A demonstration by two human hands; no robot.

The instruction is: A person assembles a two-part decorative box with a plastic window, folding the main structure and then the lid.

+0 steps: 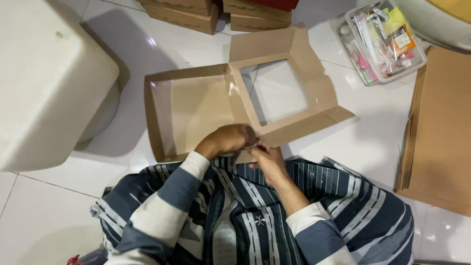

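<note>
A brown cardboard box [189,105] lies open on the white tiled floor, its lid [299,49] folded back with a clear window [278,91] in it. My left hand [228,140] grips the box's near edge at the corner by the lid. My right hand [267,159] pinches the same corner from the right, fingers closed on the cardboard flap. Both hands touch each other there. My striped sleeves and a striped cloth over my lap fill the bottom of the view.
A stack of flat brown cardboard sheets [439,127] lies at the right. A clear plastic tray [385,41] of small items sits at the back right. Assembled boxes [181,12] stand at the back. A white stool-like object [46,81] is at the left.
</note>
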